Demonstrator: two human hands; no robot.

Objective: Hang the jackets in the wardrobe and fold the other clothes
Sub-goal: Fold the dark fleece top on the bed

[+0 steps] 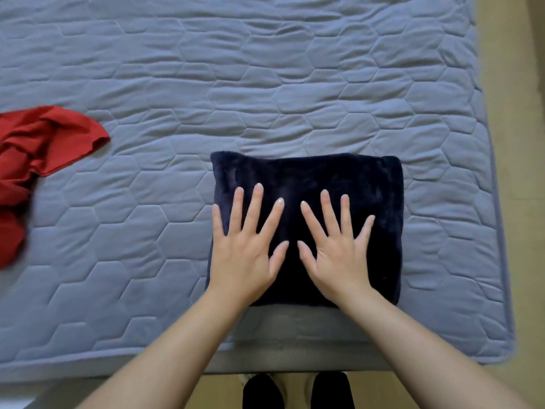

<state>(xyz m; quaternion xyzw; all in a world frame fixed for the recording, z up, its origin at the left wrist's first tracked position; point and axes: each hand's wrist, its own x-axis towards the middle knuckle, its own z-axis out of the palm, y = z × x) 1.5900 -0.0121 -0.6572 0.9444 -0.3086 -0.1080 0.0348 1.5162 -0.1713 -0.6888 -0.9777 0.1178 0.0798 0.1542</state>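
Note:
A dark navy fleece garment (306,175) lies folded into a neat rectangle near the front right of the bed. My left hand (246,252) presses flat on its left half, fingers spread and straight. My right hand (336,255) presses flat on its right half in the same way. The two hands lie side by side, thumbs almost touching. A crumpled red garment (38,146) lies unfolded at the bed's left edge, partly cut off by the frame.
The grey-blue quilted mattress (265,84) fills most of the view. Its right edge meets a beige floor (519,202). The front edge runs just below the folded garment, with my dark feet (298,391) on the floor beneath.

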